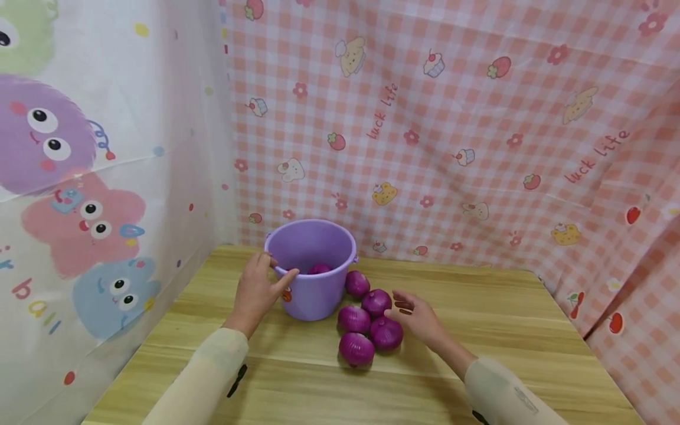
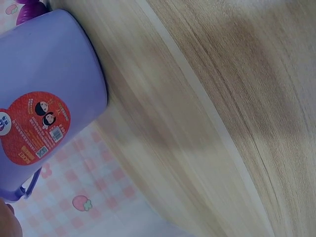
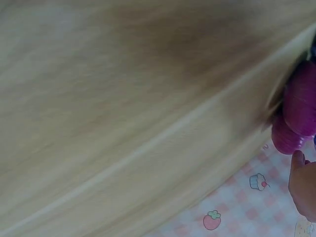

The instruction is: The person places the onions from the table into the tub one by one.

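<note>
A purple bucket (image 1: 313, 295) stands upright on the wooden table, with a red onion (image 1: 319, 269) visible inside. My left hand (image 1: 256, 290) holds the bucket's near left rim, thumb along the front. In the left wrist view, the bucket (image 2: 54, 59) shows a round red label (image 2: 37, 128), and only a bit of the hand (image 2: 7, 222) appears. To the right of the bucket several red onions (image 1: 386, 333) lie in a cluster. At their right side is my right hand (image 1: 419, 319), fingers apart and holding nothing. The right wrist view has its fingertips close by an onion (image 3: 286, 136).
Behind the table (image 1: 478, 330) hangs a pink checked cloth (image 1: 457, 106) with printed strawberries and cupcakes. A white cloth (image 1: 175, 118) with cartoon figures hangs along the left side. One onion (image 1: 358, 284) sits right beside the bucket's wall.
</note>
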A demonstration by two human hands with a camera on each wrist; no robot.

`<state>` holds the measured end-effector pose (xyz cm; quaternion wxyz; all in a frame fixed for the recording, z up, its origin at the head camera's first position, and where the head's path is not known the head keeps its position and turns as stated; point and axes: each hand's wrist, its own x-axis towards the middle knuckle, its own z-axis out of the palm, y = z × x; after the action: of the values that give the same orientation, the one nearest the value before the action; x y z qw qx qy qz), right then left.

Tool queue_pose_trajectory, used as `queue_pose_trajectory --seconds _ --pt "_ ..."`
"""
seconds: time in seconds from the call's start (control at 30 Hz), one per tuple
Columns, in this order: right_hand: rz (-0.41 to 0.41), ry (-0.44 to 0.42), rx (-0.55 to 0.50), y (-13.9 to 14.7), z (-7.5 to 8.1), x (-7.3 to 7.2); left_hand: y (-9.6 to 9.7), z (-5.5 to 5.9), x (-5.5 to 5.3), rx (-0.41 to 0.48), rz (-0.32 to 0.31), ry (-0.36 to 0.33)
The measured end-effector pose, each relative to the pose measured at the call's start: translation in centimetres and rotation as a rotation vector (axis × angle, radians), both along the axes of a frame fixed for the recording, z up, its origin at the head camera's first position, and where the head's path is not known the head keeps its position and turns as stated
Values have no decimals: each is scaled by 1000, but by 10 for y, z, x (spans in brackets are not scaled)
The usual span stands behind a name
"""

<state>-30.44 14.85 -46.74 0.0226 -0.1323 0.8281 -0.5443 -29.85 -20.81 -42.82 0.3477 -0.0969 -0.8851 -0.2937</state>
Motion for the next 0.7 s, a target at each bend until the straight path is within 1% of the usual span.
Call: queue_pose_trajectory --seconds 0.17,0.37,0.5,0.7 --pt "18 12 53 5 -10 4 1 1 1 -4 0 16" --pt "35 -7 36 7 -18 7 1 2 1 1 3 -18" --pt "41 -2 61 7 -22 10 1 2 1 2 6 -34" --pt "72 18 96 9 -31 11 0 0 0 3 9 -19"
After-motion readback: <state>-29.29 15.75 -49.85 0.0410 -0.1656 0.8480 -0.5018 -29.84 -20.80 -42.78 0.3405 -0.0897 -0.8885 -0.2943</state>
